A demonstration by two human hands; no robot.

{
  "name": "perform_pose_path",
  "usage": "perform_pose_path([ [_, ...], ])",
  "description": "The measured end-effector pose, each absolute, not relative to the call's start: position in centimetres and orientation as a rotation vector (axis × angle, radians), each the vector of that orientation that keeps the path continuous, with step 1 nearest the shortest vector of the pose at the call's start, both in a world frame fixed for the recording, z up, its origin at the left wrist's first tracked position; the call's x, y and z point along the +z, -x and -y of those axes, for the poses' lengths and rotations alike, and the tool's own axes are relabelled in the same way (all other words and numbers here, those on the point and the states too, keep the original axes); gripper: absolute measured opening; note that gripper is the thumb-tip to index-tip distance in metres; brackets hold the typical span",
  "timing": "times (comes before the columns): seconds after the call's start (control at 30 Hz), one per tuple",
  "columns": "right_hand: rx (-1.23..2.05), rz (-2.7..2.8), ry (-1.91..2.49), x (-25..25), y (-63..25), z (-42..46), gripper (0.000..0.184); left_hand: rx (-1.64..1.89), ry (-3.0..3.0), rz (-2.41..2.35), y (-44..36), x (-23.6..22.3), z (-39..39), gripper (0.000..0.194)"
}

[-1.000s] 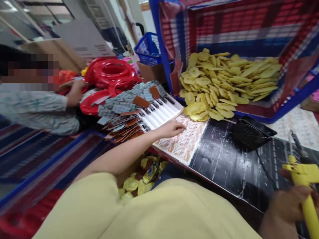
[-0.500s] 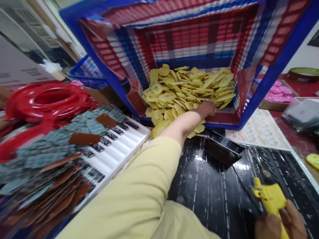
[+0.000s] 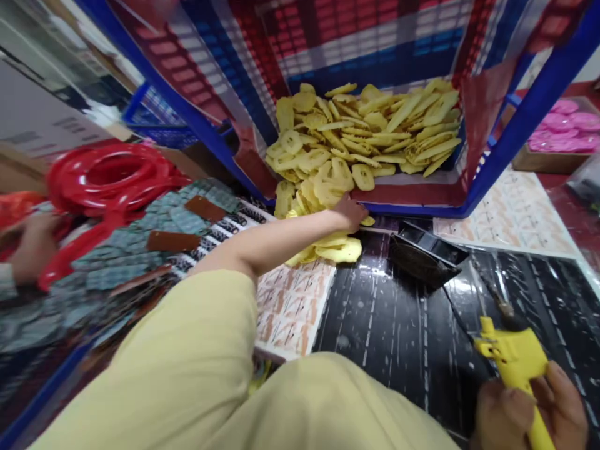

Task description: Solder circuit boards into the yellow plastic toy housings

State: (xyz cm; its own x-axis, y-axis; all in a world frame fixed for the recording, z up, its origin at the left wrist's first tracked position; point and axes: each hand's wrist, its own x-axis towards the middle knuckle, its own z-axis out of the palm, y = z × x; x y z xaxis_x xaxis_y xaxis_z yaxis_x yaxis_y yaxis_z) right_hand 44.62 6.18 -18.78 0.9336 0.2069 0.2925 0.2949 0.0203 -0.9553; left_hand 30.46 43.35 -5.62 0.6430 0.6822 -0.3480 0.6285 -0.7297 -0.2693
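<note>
My left hand (image 3: 350, 214) is at the front lip of a tilted blue basket (image 3: 473, 194), among flat yellow pieces (image 3: 365, 147) that look like plastic parts. Its fingers curl down against some of them, partly hidden by the hand itself. More yellow pieces (image 3: 340, 248) lie below the hand, spilled onto a patterned sheet (image 3: 293, 300). At the lower right my right hand (image 3: 565, 400) is wrapped round the handle of a yellow gun-shaped tool (image 3: 520, 359) with a thin metal tip, held over the black table surface (image 3: 375, 325).
A small black fan (image 3: 424, 256) stands before the basket, its cable running toward me. To the left are red plastic rings (image 3: 110, 181), a pile of grey-green boards (image 3: 126, 250) and a co-worker's hand (image 3: 35, 247). Pink pieces (image 3: 565, 128) fill a box at the right.
My left hand reached right into the basket, then drew back left to its lip. Yellow pieces have shifted forward onto the sheet. The right hand keeps the yellow tool; the view has swung right.
</note>
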Motion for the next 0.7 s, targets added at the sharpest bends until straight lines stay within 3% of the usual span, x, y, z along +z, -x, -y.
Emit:
perform_pose_path([
  [0.13,-0.183,0.529,1.474,-19.3,-46.0,-7.1,0.062,0.692,2.804,0.988,-25.3,-5.3,-40.8,0.052],
  [0.23,-0.287,0.667,1.288,-20.1,-47.5,-8.2,0.065,0.488,2.958,0.961,-22.0,-4.2,-39.9,0.055],
  [0.37,-0.243,0.698,1.193,-20.0,-48.4,-9.8,0.068,-0.475,3.104,1.233,-18.7,-3.5,-40.3,0.052],
  [0.43,-0.202,0.720,1.160,-19.3,-48.2,-10.3,0.069,-0.945,3.048,1.355,-17.7,-3.9,-41.2,0.065],
  [0.57,-0.170,0.727,1.202,-17.8,-47.1,-9.2,0.066,-1.468,2.961,1.547,-17.2,-5.8,-42.5,0.083],
  [0.7,-0.272,0.637,1.351,-18.0,-48.2,-5.2,0.074,-1.892,2.861,1.653,-17.5,-7.9,-41.1,0.079],
])
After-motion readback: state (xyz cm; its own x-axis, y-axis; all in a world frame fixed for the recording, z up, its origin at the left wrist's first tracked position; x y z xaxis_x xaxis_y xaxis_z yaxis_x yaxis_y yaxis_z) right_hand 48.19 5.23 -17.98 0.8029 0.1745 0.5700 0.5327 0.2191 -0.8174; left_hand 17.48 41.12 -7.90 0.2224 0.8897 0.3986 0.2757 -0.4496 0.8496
